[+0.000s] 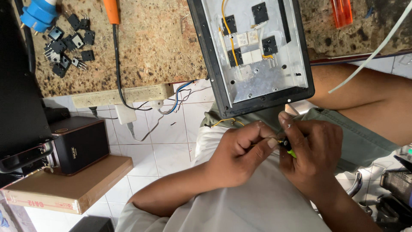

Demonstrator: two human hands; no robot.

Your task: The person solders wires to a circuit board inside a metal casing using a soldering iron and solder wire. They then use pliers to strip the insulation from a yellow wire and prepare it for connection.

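Note:
My left hand (240, 152) and my right hand (311, 150) meet close together over my lap. The left hand pinches a thin wire or lead between thumb and finger. The right hand grips a small tool with a black and green handle (288, 148), its tip at the left fingers. Just above them a black-framed metal panel (307, 88) hangs over the worktop edge; it carries several black transistors (269, 45), white blocks and a yellow wire (231, 45).
On the speckled stone worktop (150, 47) lie a pile of loose black transistors (68, 47), a blue plug (38, 15), an orange-handled tool (111, 10) with black cord and an orange lighter (342, 12). A dark speaker box (79, 146) sits on a cardboard box (68, 189) at left.

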